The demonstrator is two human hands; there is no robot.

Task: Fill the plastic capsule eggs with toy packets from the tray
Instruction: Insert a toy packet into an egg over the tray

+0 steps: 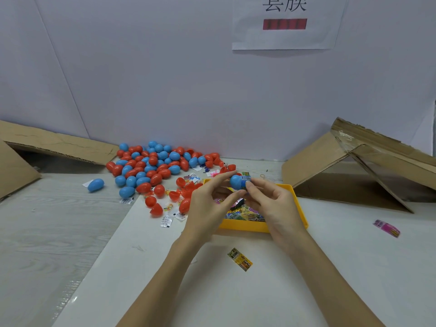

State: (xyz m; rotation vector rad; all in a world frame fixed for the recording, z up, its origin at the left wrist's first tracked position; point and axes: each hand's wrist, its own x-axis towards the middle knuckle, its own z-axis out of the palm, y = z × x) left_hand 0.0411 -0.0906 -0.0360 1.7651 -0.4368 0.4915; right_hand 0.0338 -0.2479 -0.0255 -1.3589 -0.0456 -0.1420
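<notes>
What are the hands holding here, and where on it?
Both hands, left and right, hold a blue capsule egg by fingertips at its sides, above the yellow tray.

Bright, even light from above, flat and cool across the white wall point(165, 79). Soft shadows sit under the cardboard flaps point(354, 161) and the forearms. A faint sheen on the table point(354, 267) at lower left. Wide-angle bend curves the edges; the sign point(284, 22) up top is cropped, slightly soft.

White paper sign point(286, 22) on the wall — reads "套膜", top cropped.
</notes>
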